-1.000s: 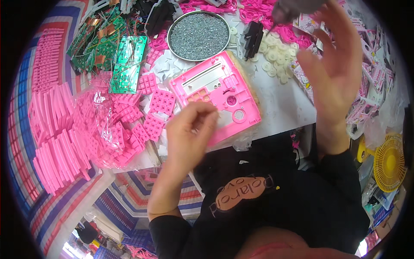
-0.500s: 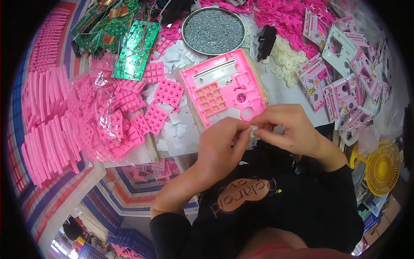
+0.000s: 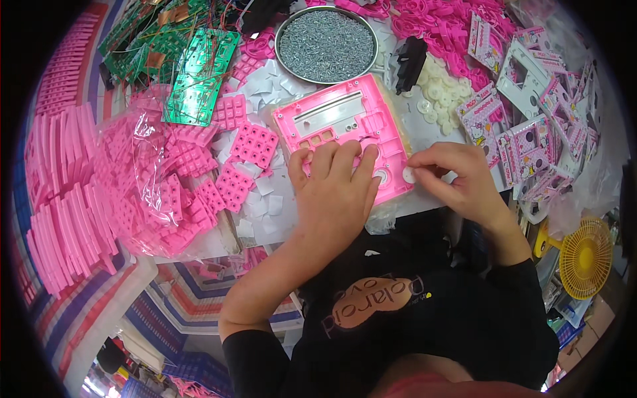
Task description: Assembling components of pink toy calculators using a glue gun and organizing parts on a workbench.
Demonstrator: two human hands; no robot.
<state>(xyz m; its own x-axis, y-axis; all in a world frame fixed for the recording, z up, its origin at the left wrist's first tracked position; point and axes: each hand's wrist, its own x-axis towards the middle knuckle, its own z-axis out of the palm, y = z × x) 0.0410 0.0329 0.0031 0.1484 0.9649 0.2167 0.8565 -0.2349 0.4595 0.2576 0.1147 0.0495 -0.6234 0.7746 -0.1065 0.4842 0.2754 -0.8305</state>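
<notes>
A pink plastic housing [image 3: 393,140] lies at the table's near edge, with a silver strip, round rings and square key openings in it. Spread over its left near part, the fingers of my left hand [image 3: 334,192] hide most of the key openings. At the housing's right near corner, my right hand [image 3: 464,180] pinches a small white disc [image 3: 409,175] between thumb and forefinger. Similar white discs [image 3: 439,89] are heaped just beyond that hand.
Behind the housing stands a round metal dish [image 3: 277,41] of small screws. Pink button pads [image 3: 255,143], white paper squares [image 3: 269,204] and green circuit boards [image 3: 200,79] lie left. Printed panels [image 3: 482,123] are piled right, above a yellow fan [image 3: 586,257].
My hands were together at the housing's near edge around a small white piece. The left has spread onto the housing; the right has moved right, showing the white disc in its pinch.
</notes>
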